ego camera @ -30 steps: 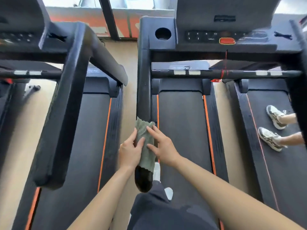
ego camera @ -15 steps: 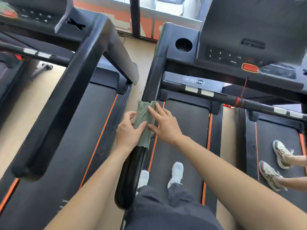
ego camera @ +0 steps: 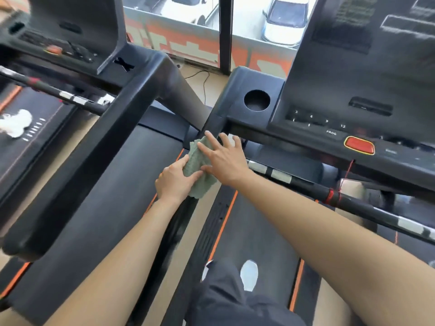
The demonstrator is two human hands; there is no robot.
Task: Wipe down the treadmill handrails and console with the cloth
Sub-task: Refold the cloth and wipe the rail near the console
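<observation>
Green cloth (ego camera: 200,168) lies bunched over the top of the left handrail (ego camera: 181,217), just below where the rail runs into the console (ego camera: 353,78). The left hand (ego camera: 175,181) grips it from the outer side, thumb laid across the fabric and fingers curled round cloth and rail together. The right hand (ego camera: 223,161) lies flat on top with its fingers spread, pressing down; its fingertips reach past the cloth's edge onto bare plastic.

From where I stand, that overreach is the first risk: skin rather than fabric meets the last stretch of rail, so the joint may be left unwiped. The cloth is also crumpled rather than folded, and a hard push up into the corner could roll it off the rail's inner side.

The console comes next, I judge, and it is the touchier part. A wipe across the keys or the red button (ego camera: 359,145) could trigger something while the person stands on the belt (ego camera: 254,231). The red cord (ego camera: 348,170) hanging below could snag. The cup hole (ego camera: 257,100) is easy to skip.
</observation>
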